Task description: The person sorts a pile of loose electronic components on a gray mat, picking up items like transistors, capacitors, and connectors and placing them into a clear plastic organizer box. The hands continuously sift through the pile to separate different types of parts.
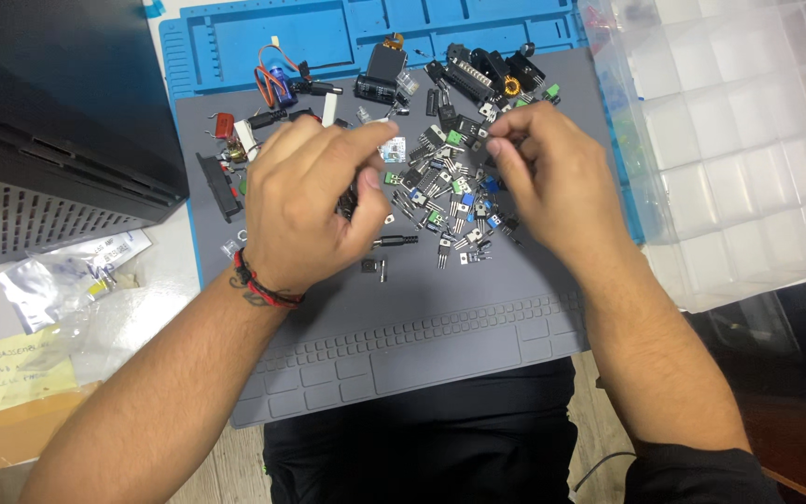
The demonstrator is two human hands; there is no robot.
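Your two forearms come in from the bottom edge, bare, over the near end of a grey mat (422,345), rubbery and matt, moulded with rows of small square pockets and three longer trays.

Your left hand (314,201) has a red-and-black cord band at the wrist. It hovers palm down over the mat with thumb and forefinger drawn together; whether they pinch a part you cannot tell, since the fingers hide it. Just below its thumb lies a black barrel plug (396,241), cylindrical, long axis running left to right, tip toward the right.

Your right hand (552,177) curls its fingertips down into the parts pile (445,191), touching it; whether it grips one is not visible. The pile sits between the hands at the mat's middle: dozens of small black flat-bodied components with thin metal legs, lying at all angles, mixed with green and blue terminal blocks, too tangled to count.

Left of the mat, on the white bench (174,252), lie clear plastic bags (67,280), a yellow note (25,366) and a strip of brown tape. Right of it stands one clear compartment box (739,140), glossy and gridded.

Farther off, a blue mat (235,37) shows under the grey one, and larger parts sit there: a small motor with orange wires (277,79), a copper coil (512,87). One dark ribbed case (48,121) fills the far left.
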